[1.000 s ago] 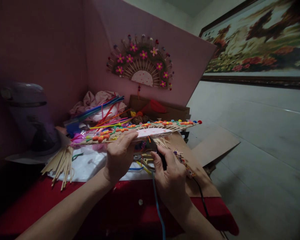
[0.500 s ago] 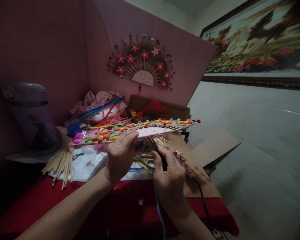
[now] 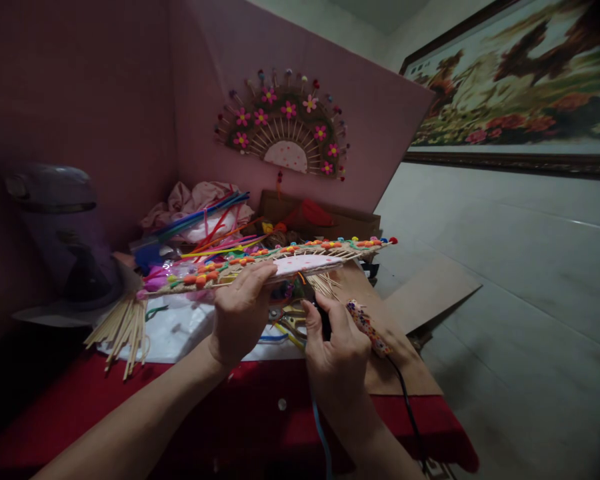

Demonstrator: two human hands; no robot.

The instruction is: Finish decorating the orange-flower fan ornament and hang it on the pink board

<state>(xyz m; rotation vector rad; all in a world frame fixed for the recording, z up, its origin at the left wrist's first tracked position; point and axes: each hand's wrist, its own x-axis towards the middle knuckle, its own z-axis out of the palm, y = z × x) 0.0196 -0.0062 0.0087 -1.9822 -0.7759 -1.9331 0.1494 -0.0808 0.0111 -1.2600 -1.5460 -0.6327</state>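
My left hand (image 3: 245, 310) is closed on the craft fan (image 3: 307, 264), which is tilted nearly edge-on. Orange flowers, green trim and coloured pompoms line its far side; its near centre is a white spotted half-circle. Just below that part, my right hand (image 3: 337, 340) is closed around a black-handled tool (image 3: 325, 317). The tool's front end is dark and partly hidden, so its kind is unclear. A small orange strand (image 3: 302, 278) shows by the fan's lower edge. Beneath the hands lie metal-jawed pliers or shears (image 3: 291, 321). A blue cord (image 3: 321, 427) hangs below my right hand.
Thin wooden sticks (image 3: 125, 333) lie at the left near a purple flask (image 3: 67, 233). Coloured pipe cleaners (image 3: 215, 227) are heaped behind. Cardboard (image 3: 395, 360) and a patterned object with a black cable (image 3: 370, 327) lie right. A finished fan (image 3: 285, 127) hangs on the pink panel.
My right hand and the tool have dropped slightly away from the fan's underside. The fan has shifted very slightly; my left hand keeps its hold.
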